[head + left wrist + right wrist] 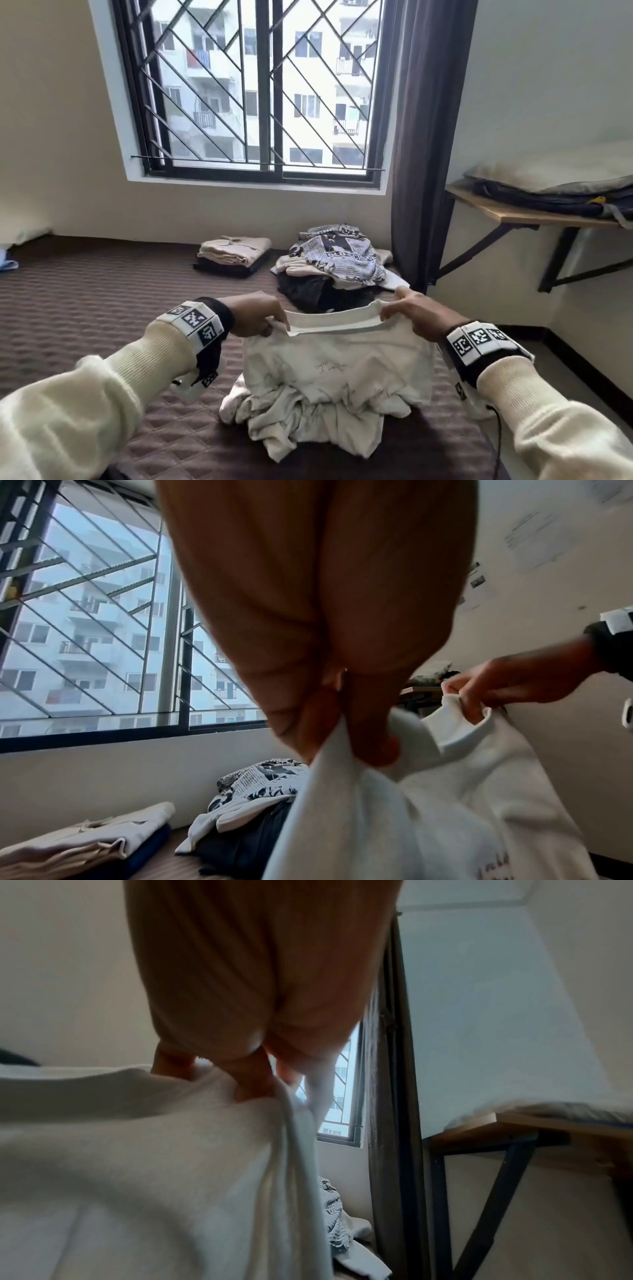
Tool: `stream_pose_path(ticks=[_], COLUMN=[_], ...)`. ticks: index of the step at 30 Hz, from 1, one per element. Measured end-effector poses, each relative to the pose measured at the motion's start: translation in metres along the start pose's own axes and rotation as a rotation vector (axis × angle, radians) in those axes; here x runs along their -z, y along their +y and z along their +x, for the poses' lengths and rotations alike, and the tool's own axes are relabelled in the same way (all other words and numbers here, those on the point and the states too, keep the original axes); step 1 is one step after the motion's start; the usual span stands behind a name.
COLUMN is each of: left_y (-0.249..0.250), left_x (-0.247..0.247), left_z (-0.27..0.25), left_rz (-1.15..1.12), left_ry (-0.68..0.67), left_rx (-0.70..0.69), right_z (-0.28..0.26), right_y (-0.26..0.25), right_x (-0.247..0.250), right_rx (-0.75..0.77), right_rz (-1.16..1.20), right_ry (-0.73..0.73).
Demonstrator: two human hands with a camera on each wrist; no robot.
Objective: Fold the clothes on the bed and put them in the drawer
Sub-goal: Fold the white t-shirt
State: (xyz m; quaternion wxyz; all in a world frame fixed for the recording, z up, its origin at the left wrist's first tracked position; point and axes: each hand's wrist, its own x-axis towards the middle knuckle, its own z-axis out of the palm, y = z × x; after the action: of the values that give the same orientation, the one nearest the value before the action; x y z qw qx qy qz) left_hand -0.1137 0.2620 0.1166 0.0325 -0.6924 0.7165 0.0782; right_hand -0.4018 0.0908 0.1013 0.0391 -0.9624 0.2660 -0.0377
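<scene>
1. Hands are holding a white shirt point(337, 363) up over the near part of the bed point(85, 308), its lower half bunching on the quilt.
2. Left hand point(255, 317) is pinching the shirt's top edge at the left, fingers point(373, 739) curling tight round the cloth.
3. Right hand point(416, 313) is pinching the same edge at the right, fingers point(255, 1085) gripping the fabric.
4. Collar is stretching between the two hands, sagging a little in the middle.
5. Farther back, a loose heap point(337, 270) of printed, pale and dark clothes is lying by the curtain point(424, 137).
6. Left of the heap, a folded stack point(233, 255) is sitting near the wall under the window point(260, 89).
7. Shelf point(534, 214) on the right wall is carrying bedding.
</scene>
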Motion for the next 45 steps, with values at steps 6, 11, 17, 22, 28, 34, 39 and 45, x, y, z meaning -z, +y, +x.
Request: stream_pose_path(ticks=[6,11,17,22,28,34,39,45], left_y=[-0.004,-0.009,-0.018,-0.004,-0.042,-0.042,-0.041,-0.047], left_x=[-0.013,-0.007,-0.002,0.013,0.027,0.016,0.023,0.13], left_z=[0.007,0.01,0.02,0.015,-0.002,0.005,0.019,0.024], left_rz=[0.098,0.103,-0.368,-1.179,-0.753,0.165,-0.293,-0.867], left_ry=[0.37,0.653,0.641,0.669,0.459,0.428,0.479,0.953], left_rx=[0.039,0.06,0.049,0.022,-0.006,0.321,0.8,0.398], right_z=[0.006,0.014,0.032,0.033,0.014,0.019,0.035,0.06], right_y=[-0.021,-0.021,-0.035,-0.039,0.002,-0.013,-0.016,-0.014], right_x=[-0.009,-0.005,0.0,0.02,0.043,0.039,0.045,0.13], right_rx=[-0.115,-0.068,-0.199,-0.255,-0.096,-0.543,-0.813,-0.602], right_rz=[-0.137,-0.098,0.652,1.122,0.774,-0.301,-0.007,0.825], right_ry=[0.128,0.293,0.573,0.506,0.2,0.138,0.152,0.754])
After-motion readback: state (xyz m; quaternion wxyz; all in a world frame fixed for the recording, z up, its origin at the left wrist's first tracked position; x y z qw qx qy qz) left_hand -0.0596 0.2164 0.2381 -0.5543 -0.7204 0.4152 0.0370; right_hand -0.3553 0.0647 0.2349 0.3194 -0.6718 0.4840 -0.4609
